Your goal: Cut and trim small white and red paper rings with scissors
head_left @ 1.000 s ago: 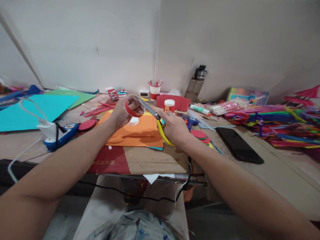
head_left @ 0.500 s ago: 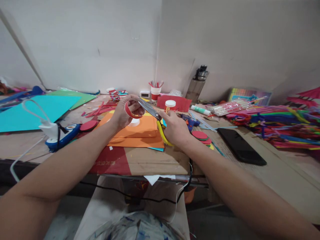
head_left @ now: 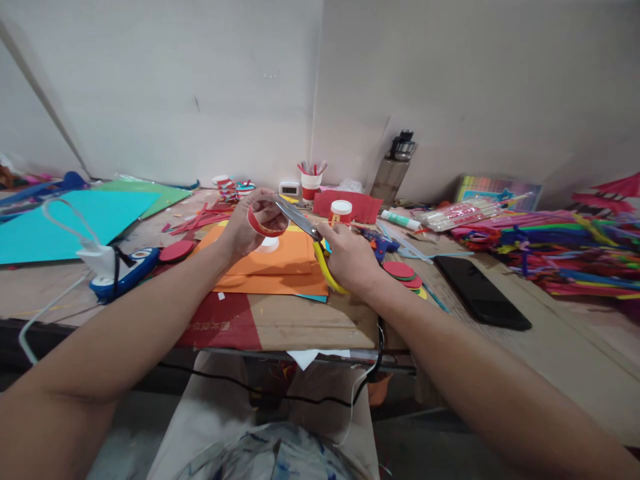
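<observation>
My left hand is closed on a red paper ring, holding it up above the stacked orange sheets. In my right hand is a pair of scissors with yellow handles. The metal blades point up and left and reach the far side of the ring, near my left fingertips. Whether the blades touch the ring I cannot tell. Below the ring, a white round piece lies on the orange paper.
A black phone and stacked paper discs lie to the right. Behind stand a red-and-white cup, a pen cup and a water bottle. Pipe cleaners pile up far right. At left are a blue power strip and turquoise sheets.
Both hands stay in nearly the same place. The red ring has tilted slightly and shows a little more of its outer side; the scissors have barely moved.
</observation>
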Demonstrator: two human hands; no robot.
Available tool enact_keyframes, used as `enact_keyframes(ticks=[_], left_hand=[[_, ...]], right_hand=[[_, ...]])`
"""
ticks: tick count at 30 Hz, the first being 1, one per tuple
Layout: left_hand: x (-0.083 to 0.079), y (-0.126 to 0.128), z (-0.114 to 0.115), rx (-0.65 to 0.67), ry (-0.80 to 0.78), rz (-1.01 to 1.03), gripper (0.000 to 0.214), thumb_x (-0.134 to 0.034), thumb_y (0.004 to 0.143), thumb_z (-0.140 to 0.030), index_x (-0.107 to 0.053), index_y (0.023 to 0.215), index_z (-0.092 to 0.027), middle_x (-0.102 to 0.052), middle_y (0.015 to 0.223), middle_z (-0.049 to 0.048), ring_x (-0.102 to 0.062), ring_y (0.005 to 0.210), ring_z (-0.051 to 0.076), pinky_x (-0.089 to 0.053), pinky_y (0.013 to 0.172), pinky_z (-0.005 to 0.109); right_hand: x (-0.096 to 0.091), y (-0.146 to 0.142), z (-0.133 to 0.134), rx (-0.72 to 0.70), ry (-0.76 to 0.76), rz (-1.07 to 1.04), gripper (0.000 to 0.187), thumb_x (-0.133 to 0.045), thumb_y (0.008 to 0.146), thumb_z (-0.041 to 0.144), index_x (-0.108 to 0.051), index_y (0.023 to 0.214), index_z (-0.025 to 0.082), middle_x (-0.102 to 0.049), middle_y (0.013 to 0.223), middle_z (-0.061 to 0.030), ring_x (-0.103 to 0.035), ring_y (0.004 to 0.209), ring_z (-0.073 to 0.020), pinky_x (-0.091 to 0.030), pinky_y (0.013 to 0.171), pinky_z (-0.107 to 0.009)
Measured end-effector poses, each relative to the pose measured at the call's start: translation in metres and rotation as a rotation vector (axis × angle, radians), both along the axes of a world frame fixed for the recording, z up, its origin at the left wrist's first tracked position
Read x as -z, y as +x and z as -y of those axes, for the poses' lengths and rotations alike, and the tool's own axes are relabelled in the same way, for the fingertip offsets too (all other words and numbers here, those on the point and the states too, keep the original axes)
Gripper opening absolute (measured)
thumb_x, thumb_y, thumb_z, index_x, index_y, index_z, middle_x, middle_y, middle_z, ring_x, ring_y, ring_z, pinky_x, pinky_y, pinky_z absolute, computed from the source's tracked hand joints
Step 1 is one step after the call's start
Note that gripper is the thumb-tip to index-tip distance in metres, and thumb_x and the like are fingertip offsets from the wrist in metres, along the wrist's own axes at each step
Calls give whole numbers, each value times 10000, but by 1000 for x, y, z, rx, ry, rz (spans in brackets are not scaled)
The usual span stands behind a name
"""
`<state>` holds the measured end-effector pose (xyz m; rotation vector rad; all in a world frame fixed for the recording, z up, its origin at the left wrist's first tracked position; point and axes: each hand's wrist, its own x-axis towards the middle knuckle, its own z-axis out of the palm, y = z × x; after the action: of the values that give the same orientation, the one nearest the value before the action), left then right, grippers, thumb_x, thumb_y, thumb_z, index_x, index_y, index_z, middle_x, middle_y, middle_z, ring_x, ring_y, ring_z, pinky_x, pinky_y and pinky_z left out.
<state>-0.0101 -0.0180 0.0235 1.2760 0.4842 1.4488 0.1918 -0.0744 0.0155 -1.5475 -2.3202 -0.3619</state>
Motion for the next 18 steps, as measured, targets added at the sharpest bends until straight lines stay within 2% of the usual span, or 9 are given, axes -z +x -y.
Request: enact_keyframes(ticks=[3,9,18], left_hand=[[1,-2,-2,32,7,2,271,-809,714,-233,-548,753,-169,-543,568,-62,-552,477,61,-442,471,177],[0,-4,-3,64,31,-32,310,-839,676,-253,-547,710,-154,-554,557,-47,-573,490,72,-434,474,173],[-2,-5,-5,-87,114,15,313,-854,663,-305,-586,731,-160,-614,629,-29,-581,525,79,-464,502,197]], right_hand=[[0,0,0,-12,14,5,455,-390,938,203,-504,1378,210,-653,1095,-143,-632,904,-266,-419,672,-325],[-1,1,0,-11,12,2,394,-404,933,207,-545,1299,176,-667,1092,-147,-635,916,-268,-426,692,-322],[0,1,-3,-6,-4,-13,433,-408,932,217,-518,1350,200,-664,1103,-126,-635,925,-258,-429,706,-324]])
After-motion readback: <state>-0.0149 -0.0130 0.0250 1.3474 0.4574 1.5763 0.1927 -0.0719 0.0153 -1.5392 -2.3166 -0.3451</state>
